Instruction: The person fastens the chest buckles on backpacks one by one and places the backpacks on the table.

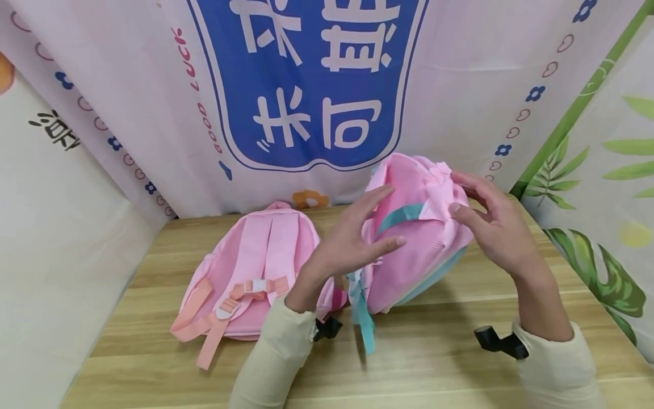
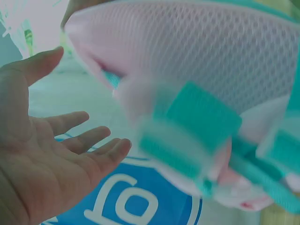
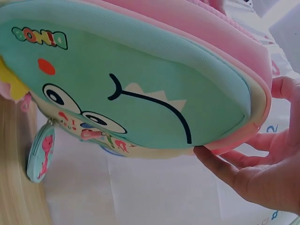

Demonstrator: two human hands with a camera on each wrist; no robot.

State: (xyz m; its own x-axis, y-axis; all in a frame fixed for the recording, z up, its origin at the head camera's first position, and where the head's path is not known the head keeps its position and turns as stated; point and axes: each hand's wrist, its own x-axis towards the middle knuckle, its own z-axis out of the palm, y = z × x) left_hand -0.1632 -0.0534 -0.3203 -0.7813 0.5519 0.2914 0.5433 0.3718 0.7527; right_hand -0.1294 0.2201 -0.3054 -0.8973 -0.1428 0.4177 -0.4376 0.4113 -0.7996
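A pink and mint children's backpack (image 1: 409, 261) is tilted above the table, its pink mesh back and teal strap loop towards me. My right hand (image 1: 495, 221) grips one end, thumb on one side and fingers on the other. My left hand (image 1: 352, 233) is beside the mesh back, fingers spread; in the left wrist view a small gap separates it from the fabric. Loose teal straps (image 2: 201, 117) look blurred there. In the right wrist view the mint front (image 3: 154, 93) has a dinosaur face, and a small round pouch (image 3: 41, 152) hangs from the bag.
A second pink backpack (image 1: 268, 244) lies on the wooden table (image 1: 409, 369) to the left, its straps and peach buckles facing up. Behind the table hangs a printed cloth (image 1: 460, 85) with a blue emblem. More printed cloth (image 1: 608, 187) borders the right side.
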